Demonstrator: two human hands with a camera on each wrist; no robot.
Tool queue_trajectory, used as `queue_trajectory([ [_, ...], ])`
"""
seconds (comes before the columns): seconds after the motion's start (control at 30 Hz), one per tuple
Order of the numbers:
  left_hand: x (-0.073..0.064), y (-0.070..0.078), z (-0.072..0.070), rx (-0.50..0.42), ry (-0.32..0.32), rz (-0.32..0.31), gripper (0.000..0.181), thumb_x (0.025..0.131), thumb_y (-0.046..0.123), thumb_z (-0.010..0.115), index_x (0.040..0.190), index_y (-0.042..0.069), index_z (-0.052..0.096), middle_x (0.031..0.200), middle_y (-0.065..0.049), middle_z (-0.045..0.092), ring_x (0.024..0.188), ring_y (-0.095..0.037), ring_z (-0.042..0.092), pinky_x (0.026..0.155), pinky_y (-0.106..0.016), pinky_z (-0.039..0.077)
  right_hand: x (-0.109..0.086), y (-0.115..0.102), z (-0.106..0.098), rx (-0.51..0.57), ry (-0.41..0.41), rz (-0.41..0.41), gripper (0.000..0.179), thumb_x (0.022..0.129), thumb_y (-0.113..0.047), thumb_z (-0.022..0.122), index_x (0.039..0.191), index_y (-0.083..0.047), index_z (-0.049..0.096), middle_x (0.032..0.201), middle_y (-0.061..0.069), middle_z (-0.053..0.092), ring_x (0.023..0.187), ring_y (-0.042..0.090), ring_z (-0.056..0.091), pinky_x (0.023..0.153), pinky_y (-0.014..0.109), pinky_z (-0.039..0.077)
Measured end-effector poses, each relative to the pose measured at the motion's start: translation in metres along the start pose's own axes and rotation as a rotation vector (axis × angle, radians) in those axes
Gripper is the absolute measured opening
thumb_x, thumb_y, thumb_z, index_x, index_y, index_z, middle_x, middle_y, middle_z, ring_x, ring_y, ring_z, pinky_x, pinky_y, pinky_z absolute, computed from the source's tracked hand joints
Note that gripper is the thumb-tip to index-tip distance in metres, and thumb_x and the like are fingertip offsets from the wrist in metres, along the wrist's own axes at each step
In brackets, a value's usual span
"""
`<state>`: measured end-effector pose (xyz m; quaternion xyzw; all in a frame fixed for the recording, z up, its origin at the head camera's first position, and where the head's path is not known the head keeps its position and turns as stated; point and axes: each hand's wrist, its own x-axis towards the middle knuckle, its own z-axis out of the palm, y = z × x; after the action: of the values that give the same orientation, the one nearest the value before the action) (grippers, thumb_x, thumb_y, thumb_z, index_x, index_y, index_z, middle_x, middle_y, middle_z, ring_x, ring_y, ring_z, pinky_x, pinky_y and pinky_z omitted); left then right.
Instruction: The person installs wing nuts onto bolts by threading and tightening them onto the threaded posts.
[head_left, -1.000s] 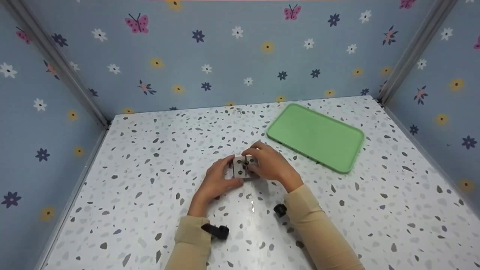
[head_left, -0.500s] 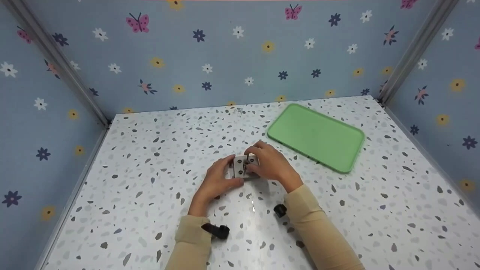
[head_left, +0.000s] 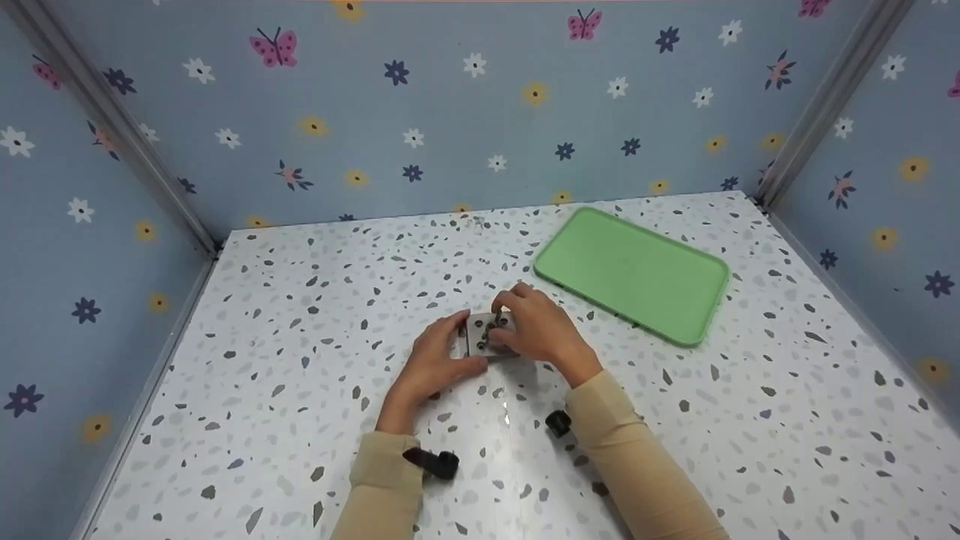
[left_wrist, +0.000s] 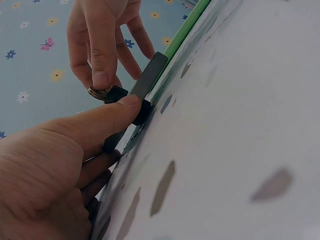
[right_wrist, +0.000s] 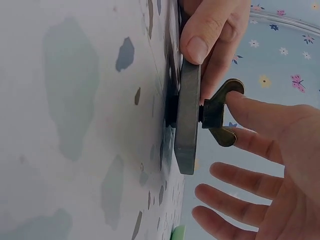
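Observation:
A small grey metal plate with several holes lies low over the table in the head view. Through it runs a threaded bolt, and on that sits a brass-coloured wing nut. My left hand grips the plate by its edges, thumb on the near side. My right hand comes from the right and pinches the wing nut between thumb and index finger; its other fingers are off the plate in the right wrist view. Under the plate, a dark bolt head shows against the table.
A green tray lies at the back right of the speckled white table. Flowered blue panels stand behind and at both sides. Each sleeve carries a black wrist camera, such as the left one.
The wing nut has turned: its wings point at a different angle than one second ago. My right thumb and index finger have shifted slightly with it. The left hand and plate keep their place.

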<state>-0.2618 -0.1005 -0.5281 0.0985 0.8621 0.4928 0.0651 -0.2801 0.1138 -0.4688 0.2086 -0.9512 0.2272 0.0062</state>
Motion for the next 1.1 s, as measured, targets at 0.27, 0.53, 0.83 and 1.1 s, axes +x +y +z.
queue_trajectory([
  [0.27, -0.0018, -0.0031, 0.0028, -0.007, -0.001, 0.012, 0.094, 0.082, 0.031, 0.089, 0.163, 0.019, 0.044, 0.163, -0.006, 0.047, 0.149, -0.033, 0.041, 0.126, -0.055, 0.029, -0.0013, 0.0007, 0.0031, -0.014, -0.020, 0.026, 0.036, 0.097, -0.034, 0.079, 0.125, -0.013, 0.070, 0.129, 0.012, 0.064, 0.114, 0.031, 0.064, 0.100, 0.049, 0.056],
  [0.53, -0.0024, -0.0037, 0.0012, -0.014, 0.000, -0.006, 0.095, 0.081, 0.034, 0.089, 0.164, 0.021, 0.043, 0.164, -0.008, 0.045, 0.146, -0.035, 0.044, 0.124, -0.060, 0.031, -0.0001, -0.0026, 0.0044, -0.031, 0.000, 0.027, 0.036, 0.096, -0.037, 0.079, 0.121, -0.012, 0.070, 0.126, 0.012, 0.065, 0.110, 0.031, 0.065, 0.096, 0.049, 0.058],
  [0.83, -0.0010, -0.0016, -0.0006, 0.002, -0.008, -0.010, 0.096, 0.082, 0.035, 0.089, 0.164, 0.022, 0.042, 0.166, -0.008, 0.043, 0.153, -0.036, 0.037, 0.127, -0.061, 0.026, 0.0004, -0.0070, 0.0049, -0.047, 0.028, 0.059, 0.035, 0.096, -0.040, 0.079, 0.115, -0.012, 0.069, 0.117, 0.012, 0.065, 0.101, 0.030, 0.064, 0.088, 0.047, 0.059],
  [1.1, -0.0001, -0.0005, -0.0016, 0.003, -0.009, 0.001, 0.095, 0.082, 0.034, 0.089, 0.164, 0.019, 0.042, 0.165, -0.010, 0.044, 0.152, -0.037, 0.038, 0.126, -0.060, 0.027, 0.0009, -0.0088, 0.0060, -0.076, 0.035, 0.085, 0.035, 0.097, -0.041, 0.077, 0.112, -0.011, 0.068, 0.116, 0.013, 0.065, 0.100, 0.031, 0.064, 0.085, 0.048, 0.059],
])
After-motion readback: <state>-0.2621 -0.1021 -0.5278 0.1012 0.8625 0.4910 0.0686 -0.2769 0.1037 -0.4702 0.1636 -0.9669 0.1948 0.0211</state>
